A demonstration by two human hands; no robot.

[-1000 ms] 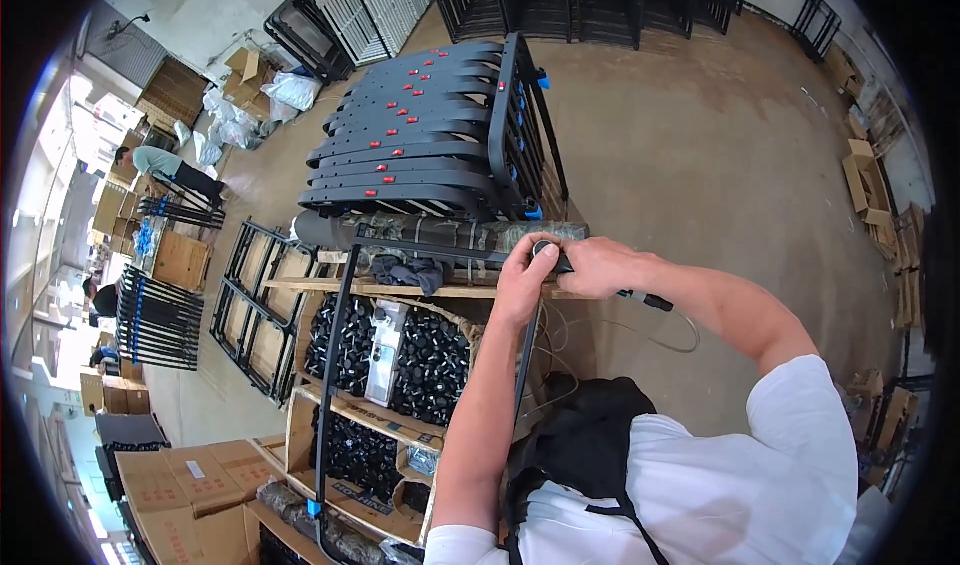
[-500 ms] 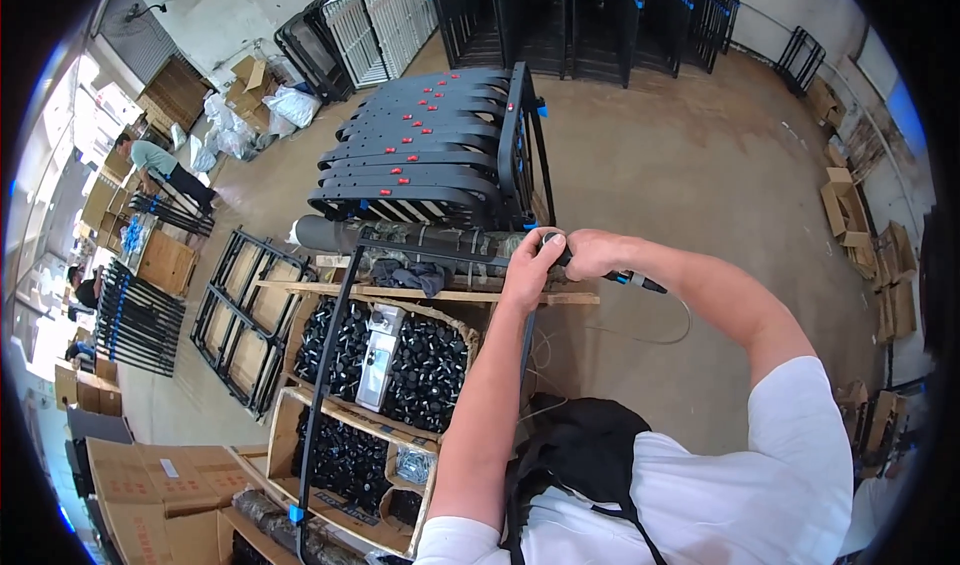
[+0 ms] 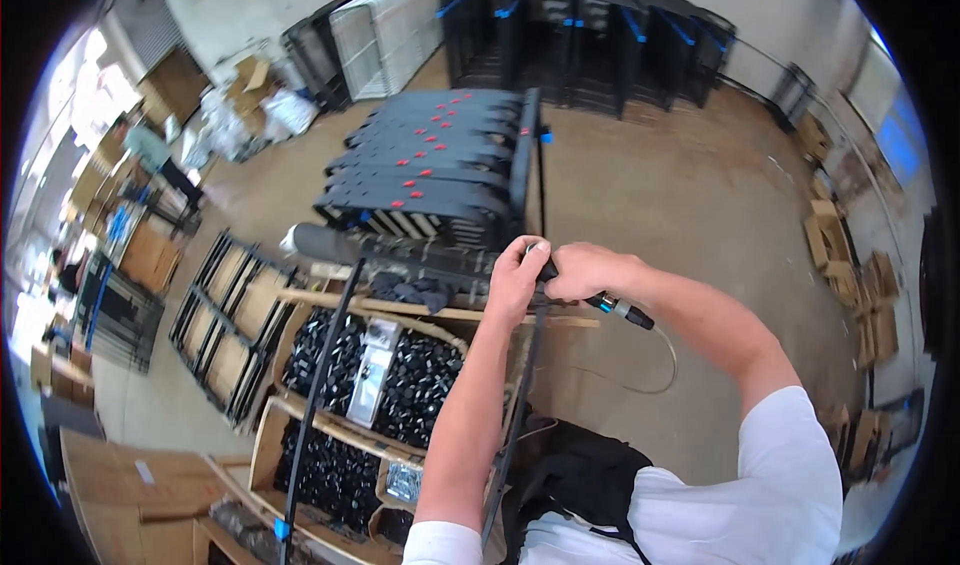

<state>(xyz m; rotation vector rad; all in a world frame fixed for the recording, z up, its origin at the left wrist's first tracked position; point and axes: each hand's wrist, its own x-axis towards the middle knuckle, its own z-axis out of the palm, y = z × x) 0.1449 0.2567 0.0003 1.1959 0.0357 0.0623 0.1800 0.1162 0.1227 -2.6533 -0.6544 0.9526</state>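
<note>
Both hands meet at the top of a thin black metal frame bar that rises between the forearms: the left hand is wrapped around the bar's upper end, fingers curled shut on it, and the right hand is closed around a slim black tool with a silvery coupling and a hose looping down below the wrist, its tip pressed in just beside the left hand. The bar looks stiff and light, painted smooth, so it probably slides in a loose fist; a grip close under the joint, where the left hand sits, seems steadiest. Below and left of the hands, cardboard boxes hold heaps of small black parts, with a clear packet lying on them. Just beyond the hands lies a long dark tube across a wooden slat. Farther off stands a stack of black panels with red tags, and past it more black frames along the wall.
</note>
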